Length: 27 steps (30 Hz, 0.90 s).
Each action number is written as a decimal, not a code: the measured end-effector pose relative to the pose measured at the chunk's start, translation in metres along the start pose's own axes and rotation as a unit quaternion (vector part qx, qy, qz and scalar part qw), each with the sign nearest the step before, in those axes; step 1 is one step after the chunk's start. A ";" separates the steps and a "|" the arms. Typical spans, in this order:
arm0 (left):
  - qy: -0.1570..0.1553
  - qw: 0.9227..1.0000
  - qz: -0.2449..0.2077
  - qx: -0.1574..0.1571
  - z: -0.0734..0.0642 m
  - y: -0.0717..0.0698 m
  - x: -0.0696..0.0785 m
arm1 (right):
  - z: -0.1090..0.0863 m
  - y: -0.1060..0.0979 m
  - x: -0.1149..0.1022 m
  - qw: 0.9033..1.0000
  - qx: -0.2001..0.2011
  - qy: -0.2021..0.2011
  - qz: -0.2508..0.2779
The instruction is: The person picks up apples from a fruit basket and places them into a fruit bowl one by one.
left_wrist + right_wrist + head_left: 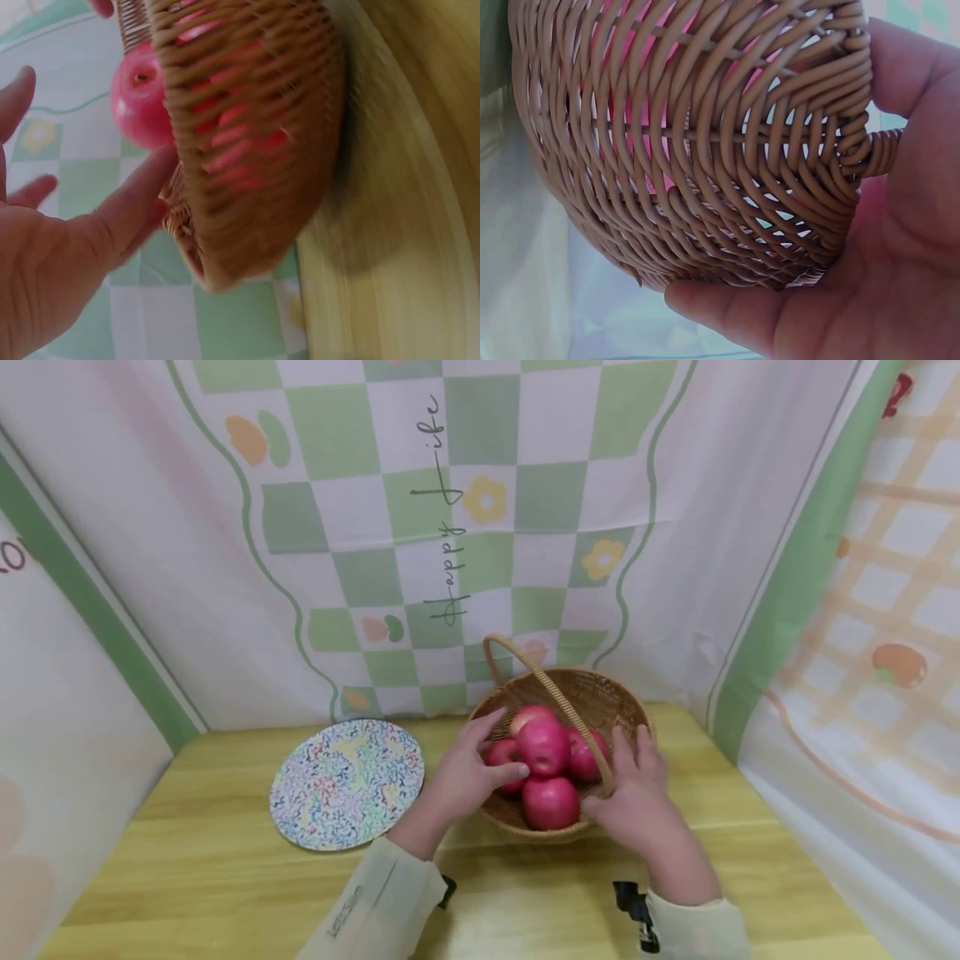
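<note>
A wicker basket (510,820) with an arched handle (551,689) stands on the table, holding several red apples (551,802). At its left rim is my left hand (467,774), fingers spread and thumb above the apples. The left wrist view has that hand (60,255) beside the rim, one digit touching the rim near an apple (140,97). My right hand (643,797) holds the basket's right side by the handle's lower end. In the right wrist view, this hand (877,277) lies against the woven wall (705,150), one finger along the outside.
A round plate (347,785) with a multicoloured speckled pattern lies left of the basket on the wooden table (517,902). Behind hangs a green-and-white checked cloth (480,560). More cloth (885,635) encloses the right side.
</note>
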<state>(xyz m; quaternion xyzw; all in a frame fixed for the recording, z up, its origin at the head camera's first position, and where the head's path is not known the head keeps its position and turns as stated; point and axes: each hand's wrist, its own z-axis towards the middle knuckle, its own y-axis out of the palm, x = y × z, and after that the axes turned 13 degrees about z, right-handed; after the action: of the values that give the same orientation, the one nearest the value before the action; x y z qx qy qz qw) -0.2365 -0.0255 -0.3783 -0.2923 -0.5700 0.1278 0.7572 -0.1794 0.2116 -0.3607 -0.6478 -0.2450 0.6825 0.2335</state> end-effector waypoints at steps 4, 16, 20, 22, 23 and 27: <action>-0.067 0.992 -0.107 -0.030 0.011 0.002 0.004 | -0.002 0.006 -0.003 1.000 0.003 -0.005 -0.002; -0.155 0.970 -0.179 -0.058 0.037 0.009 0.011 | -0.002 0.009 -0.012 0.999 0.018 -0.026 -0.031; -0.166 0.972 -0.154 -0.068 0.040 0.009 0.016 | -0.004 0.010 -0.016 0.999 0.015 -0.021 -0.032; -0.168 0.972 -0.145 -0.076 0.041 0.009 0.017 | -0.005 0.011 -0.017 0.999 0.016 -0.017 -0.033; -0.166 0.973 -0.140 -0.078 0.041 0.010 0.017 | -0.006 0.011 -0.017 0.999 0.017 -0.016 -0.033; -0.171 0.975 -0.121 -0.080 0.043 0.012 0.018 | -0.008 0.014 -0.017 0.999 0.017 -0.011 -0.036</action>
<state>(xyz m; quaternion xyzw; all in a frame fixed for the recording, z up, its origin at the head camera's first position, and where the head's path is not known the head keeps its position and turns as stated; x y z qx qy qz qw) -0.2693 0.0057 -0.3635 -0.2544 -0.7305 0.0368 0.6327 -0.1706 0.1903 -0.3570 -0.6268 -0.2594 0.6849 0.2658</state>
